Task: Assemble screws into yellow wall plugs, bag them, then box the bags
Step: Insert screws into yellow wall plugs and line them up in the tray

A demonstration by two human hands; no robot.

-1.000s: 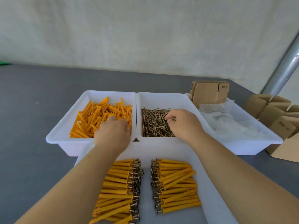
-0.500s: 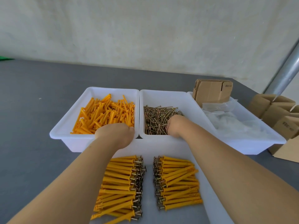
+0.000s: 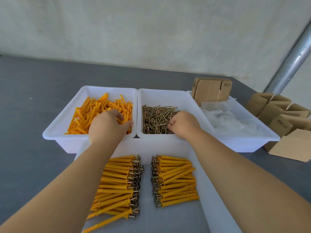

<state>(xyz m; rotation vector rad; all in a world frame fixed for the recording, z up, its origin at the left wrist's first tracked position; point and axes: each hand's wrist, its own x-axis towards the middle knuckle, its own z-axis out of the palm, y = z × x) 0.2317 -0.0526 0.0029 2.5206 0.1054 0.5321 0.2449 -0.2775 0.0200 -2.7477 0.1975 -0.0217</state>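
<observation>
My left hand [image 3: 107, 126] reaches into the left white bin [image 3: 55, 132], with thumb and fingers curled over loose yellow wall plugs [image 3: 87, 113]. My right hand [image 3: 184, 125] is down in the middle bin [image 3: 165, 93], its fingers curled around brass screws [image 3: 154, 116]; the fingertips are hidden. In the near white tray [image 3: 168, 147] lie two piles of plugs with screws in them, a left pile [image 3: 117, 182] and a right pile [image 3: 176, 179], screw heads facing the gap between them.
A third white bin at the right holds clear plastic bags [image 3: 232, 121] and flat cardboard cartons [image 3: 212, 89]. Folded brown boxes [image 3: 277, 111] stand on the grey table at the far right. A metal pole [image 3: 292, 59] rises behind them.
Both hands pulled back toward the bins' near walls, then pushed into the piles again. The left thumb and fingers now spread over the plugs, and the right hand closes in the screws.
</observation>
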